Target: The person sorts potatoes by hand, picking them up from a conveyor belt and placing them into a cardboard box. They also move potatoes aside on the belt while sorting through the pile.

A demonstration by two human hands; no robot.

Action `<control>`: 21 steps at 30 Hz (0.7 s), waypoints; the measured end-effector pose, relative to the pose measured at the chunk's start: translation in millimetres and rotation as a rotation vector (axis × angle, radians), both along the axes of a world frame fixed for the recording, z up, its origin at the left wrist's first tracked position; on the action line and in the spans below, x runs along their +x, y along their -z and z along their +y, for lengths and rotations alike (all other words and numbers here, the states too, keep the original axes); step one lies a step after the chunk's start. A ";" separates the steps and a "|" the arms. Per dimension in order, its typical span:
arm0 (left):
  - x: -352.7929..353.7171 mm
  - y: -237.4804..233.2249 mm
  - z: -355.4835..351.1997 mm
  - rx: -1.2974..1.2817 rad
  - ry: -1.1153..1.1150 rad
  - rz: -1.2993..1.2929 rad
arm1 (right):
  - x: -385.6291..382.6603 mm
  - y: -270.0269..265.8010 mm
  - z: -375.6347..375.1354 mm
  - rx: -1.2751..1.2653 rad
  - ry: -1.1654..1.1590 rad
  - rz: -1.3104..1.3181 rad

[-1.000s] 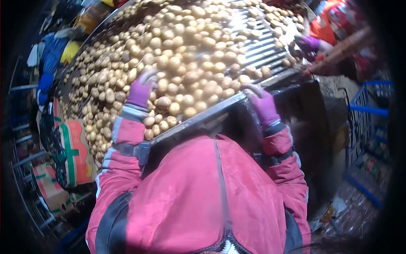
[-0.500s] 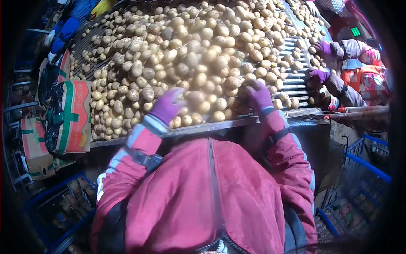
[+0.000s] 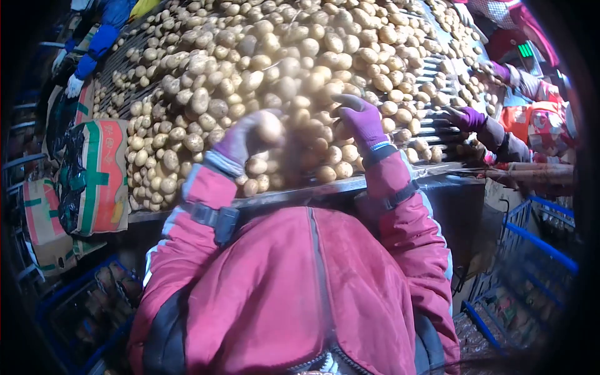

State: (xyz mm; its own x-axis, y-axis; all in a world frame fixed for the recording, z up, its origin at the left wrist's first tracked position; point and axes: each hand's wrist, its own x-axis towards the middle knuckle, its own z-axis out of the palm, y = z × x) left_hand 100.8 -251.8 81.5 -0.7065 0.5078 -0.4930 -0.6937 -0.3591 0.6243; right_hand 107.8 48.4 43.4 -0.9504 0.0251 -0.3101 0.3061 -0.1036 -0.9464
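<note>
Potatoes [image 3: 206, 69] lie heaped over a slatted sorting table, up to its near metal edge [image 3: 294, 195]. My left hand [image 3: 247, 139], in a purple and grey glove, has its fingers round a potato [image 3: 270, 130] above the near part of the heap. To the right, my right hand [image 3: 361, 119], gloved in purple, is over the potatoes with thumb and fingers apart and pointing left. Between both hands the potatoes are blurred.
Printed sacks [image 3: 106, 175] stand at the left edge. A co-worker's gloved hand [image 3: 465, 119] reaches over the slats [image 3: 434, 131] at the right. Another co-worker's white glove [image 3: 74, 86] is at the upper left. Blue metal frames [image 3: 544, 234] stand at the lower right.
My left hand has closed on a potato and turned upward. My right hand has moved left and its fingers are spread. The co-workers' hands at the right have shifted.
</note>
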 end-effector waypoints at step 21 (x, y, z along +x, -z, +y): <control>47.3 -6.4 -68.1 -0.555 0.119 0.426 | 18.9 -13.1 -112.2 0.131 -0.569 0.045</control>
State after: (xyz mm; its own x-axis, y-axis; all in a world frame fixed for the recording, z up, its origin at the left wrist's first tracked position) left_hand 148.1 -319.9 87.9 -0.8508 0.3469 -0.3946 -0.3635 0.1536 0.9189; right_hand 126.7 -63.8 56.5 -0.8379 -0.4575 -0.2979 0.2386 0.1838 -0.9536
